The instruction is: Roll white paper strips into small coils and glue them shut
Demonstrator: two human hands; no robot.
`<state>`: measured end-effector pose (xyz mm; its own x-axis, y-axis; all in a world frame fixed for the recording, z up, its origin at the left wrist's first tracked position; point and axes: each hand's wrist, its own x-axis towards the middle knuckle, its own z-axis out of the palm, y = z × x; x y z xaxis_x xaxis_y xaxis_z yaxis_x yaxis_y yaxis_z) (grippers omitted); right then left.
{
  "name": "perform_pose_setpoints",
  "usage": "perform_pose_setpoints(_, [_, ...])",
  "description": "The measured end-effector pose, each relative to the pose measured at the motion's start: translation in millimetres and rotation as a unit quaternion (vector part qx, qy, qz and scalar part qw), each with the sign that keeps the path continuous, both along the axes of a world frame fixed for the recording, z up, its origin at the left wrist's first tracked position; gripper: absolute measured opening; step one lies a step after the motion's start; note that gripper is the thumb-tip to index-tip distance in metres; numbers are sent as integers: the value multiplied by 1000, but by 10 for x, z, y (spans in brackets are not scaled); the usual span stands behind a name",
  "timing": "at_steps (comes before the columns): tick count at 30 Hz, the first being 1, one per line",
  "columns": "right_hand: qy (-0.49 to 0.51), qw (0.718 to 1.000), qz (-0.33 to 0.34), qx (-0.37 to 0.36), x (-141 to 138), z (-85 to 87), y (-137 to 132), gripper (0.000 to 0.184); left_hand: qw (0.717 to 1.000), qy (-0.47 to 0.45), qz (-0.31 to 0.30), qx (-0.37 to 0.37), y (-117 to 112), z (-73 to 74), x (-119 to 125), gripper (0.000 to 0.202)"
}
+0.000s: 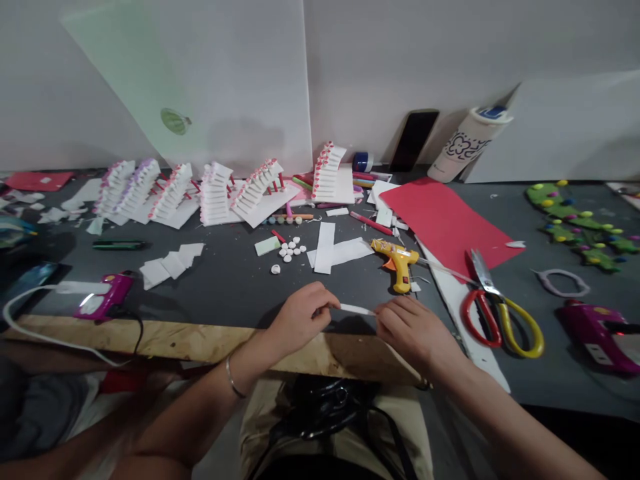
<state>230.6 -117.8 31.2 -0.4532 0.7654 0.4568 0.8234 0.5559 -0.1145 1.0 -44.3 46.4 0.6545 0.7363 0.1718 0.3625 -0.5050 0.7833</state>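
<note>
A narrow white paper strip stretches between my two hands, just above the table's front edge. My left hand pinches one end of it between thumb and fingers. At the other end, the closed fingers of my right hand grip the strip. Beyond my hands lie two flat white paper strips, one crossing the other. Left of these are several small white paper coils. A yellow glue gun rests on its side past my right hand.
Several paper stair-like models stand along the back. Scissors and a red sheet lie to the right, with a white bottle and a phone behind. Purple power strips sit at both sides. Another person's arm shows lower left.
</note>
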Motion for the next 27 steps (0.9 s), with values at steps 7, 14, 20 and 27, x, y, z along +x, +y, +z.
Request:
perform_pose_setpoints(7, [6,1000,0,10,57,-6,31,23,999,-43,30,-13,-72,-75,55,4])
perform_pose_setpoints(14, [-21,998,62,11,21,140,-10,23,994,-5,87,-73,-75,-80,47,12])
perform_pose_setpoints(20, [-80,992,97,-12,-16,230,48,25,992,62,54,-96,26,-42,22,16])
perform_pose_setpoints(27, [83,994,15,-70,46,122,259,21,987,15,84,-132,108,-100,60,14])
